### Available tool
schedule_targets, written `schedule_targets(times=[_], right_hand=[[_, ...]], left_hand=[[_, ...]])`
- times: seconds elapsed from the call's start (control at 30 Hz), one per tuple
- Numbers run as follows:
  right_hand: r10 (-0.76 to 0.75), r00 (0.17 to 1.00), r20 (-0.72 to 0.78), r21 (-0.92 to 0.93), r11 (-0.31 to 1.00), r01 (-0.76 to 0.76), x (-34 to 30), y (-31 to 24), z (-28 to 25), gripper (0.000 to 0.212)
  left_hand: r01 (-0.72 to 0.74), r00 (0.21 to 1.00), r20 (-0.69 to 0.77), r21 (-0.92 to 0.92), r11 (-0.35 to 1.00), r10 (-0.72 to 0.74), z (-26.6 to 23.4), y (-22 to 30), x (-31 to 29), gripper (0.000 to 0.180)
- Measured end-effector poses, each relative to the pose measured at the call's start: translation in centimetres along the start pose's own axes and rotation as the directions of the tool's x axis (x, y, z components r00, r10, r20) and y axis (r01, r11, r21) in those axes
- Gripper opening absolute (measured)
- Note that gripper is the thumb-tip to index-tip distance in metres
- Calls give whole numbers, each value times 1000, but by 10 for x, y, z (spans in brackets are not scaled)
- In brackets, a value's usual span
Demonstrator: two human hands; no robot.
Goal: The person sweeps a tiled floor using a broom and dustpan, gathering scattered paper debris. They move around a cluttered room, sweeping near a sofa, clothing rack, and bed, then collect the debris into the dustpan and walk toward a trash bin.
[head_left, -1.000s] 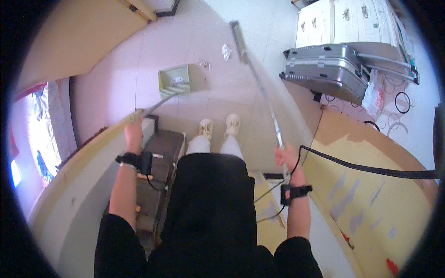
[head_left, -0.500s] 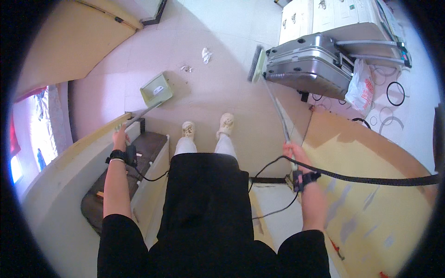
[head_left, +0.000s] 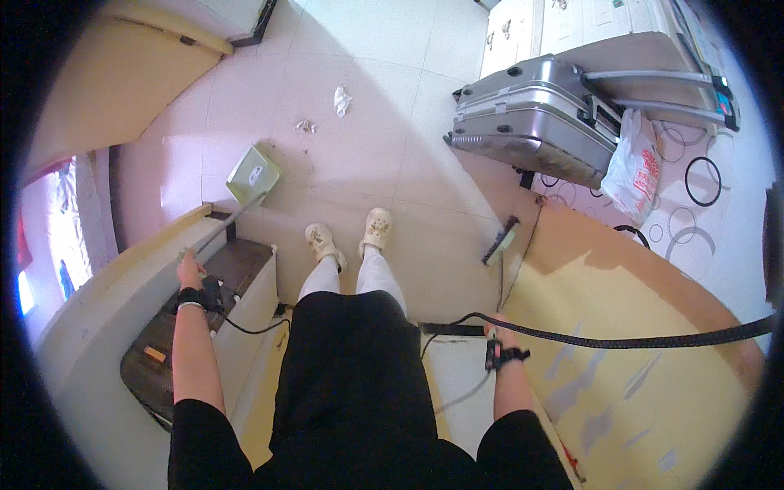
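My left hand (head_left: pixel 189 269) is closed round the long handle of a pale green dustpan (head_left: pixel 243 181), whose pan is over the floor ahead and to the left. On the right, my right hand (head_left: pixel 500 327) grips the handle of a broom (head_left: pixel 505 243). The broom's dark-bristled head is near the floor by the base of the yellow panel, and a black cable partly covers the right hand. Ahead on the tiles lie a crumpled white tissue (head_left: pixel 342 101) and a small heap of scraps (head_left: pixel 305 126), both apart from broom and dustpan.
Two suitcases stand at the far right, the front one a silver suitcase (head_left: pixel 531 122), with a white plastic bag (head_left: pixel 633 171) against it. A yellow panel (head_left: pixel 604 327) edges the right side. At left, a dark brown case (head_left: pixel 184 327) lies beside a low wall. My feet are in cream clogs (head_left: pixel 376 228).
The broom head has come down from beside the suitcase toward me, and my right hand has drawn back. My left hand and the dustpan have shifted slightly left and nearer.
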State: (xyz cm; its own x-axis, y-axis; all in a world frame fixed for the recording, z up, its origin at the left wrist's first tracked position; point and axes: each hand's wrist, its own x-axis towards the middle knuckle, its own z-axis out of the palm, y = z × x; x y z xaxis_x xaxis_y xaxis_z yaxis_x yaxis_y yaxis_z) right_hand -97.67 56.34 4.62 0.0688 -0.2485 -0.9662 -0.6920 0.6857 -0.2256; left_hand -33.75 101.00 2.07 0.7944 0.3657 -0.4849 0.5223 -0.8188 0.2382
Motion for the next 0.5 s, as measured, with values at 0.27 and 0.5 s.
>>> schedule_targets(times=[0.27, 0.5], right_hand=[[74, 997, 24, 85, 993, -76, 105, -41, 89, 8], [-375, 875, 306, -299, 835, 463, 104, -51, 190, 13]], left_hand=[[3, 999, 52, -261, 965, 11, -11, -1, 12, 42], [43, 999, 2, -217, 975, -44, -23, 24, 24, 37]])
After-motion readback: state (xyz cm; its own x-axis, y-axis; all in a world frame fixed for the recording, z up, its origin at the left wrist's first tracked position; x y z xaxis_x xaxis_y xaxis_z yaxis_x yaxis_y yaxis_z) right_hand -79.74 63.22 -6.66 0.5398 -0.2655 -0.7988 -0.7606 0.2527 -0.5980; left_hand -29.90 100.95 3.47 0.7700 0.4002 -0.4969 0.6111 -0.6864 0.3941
